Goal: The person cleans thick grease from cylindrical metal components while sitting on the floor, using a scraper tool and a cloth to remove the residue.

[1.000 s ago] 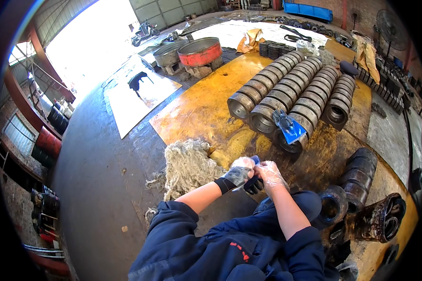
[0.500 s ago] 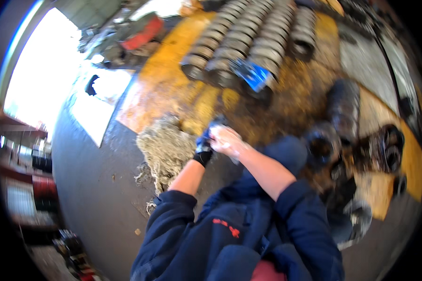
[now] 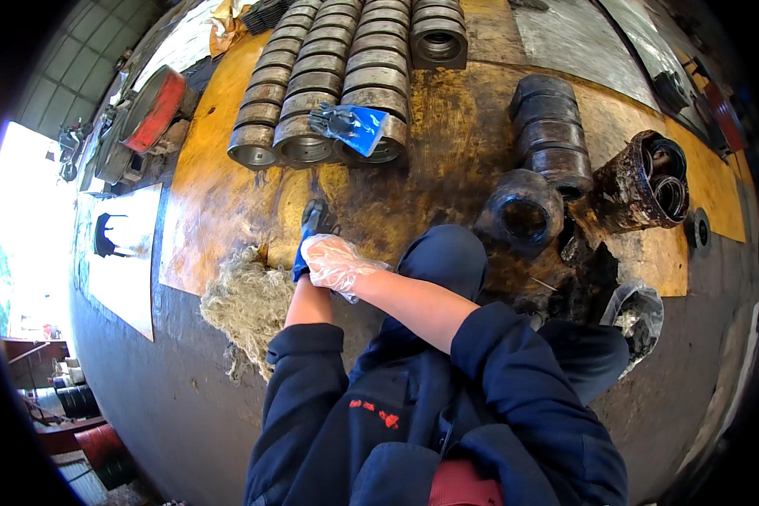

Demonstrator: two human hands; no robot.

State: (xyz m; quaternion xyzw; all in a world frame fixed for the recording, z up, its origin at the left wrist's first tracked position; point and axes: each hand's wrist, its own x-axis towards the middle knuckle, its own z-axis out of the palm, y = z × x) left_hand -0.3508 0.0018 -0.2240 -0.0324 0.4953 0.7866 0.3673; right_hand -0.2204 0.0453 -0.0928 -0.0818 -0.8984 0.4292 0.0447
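Observation:
A blue work glove with dark fingers covers my left hand, which reaches forward with its fingers apart and nothing visible in them. My right hand wears a thin clear plastic glove. Its fingers are closed round the blue glove's cuff at my left wrist, hiding much of that cuff. Beside my left wrist lies a tangled heap of beige yarn waste. Ahead, a blue packet with a grey-and-blue glove at its end rests on the front of the rows of metal rings.
Dark, greasy rings lie in a row at right, near a thick ring and an oily tub. A plastic-lined container stands beside my leg. Stained yellow boards cover the floor ahead. A red-rimmed drum is far left.
My view has turned, so the ring rows sit further left. My right hand has shifted from over the left hand to the wrist, covering the dark cuff seen earlier.

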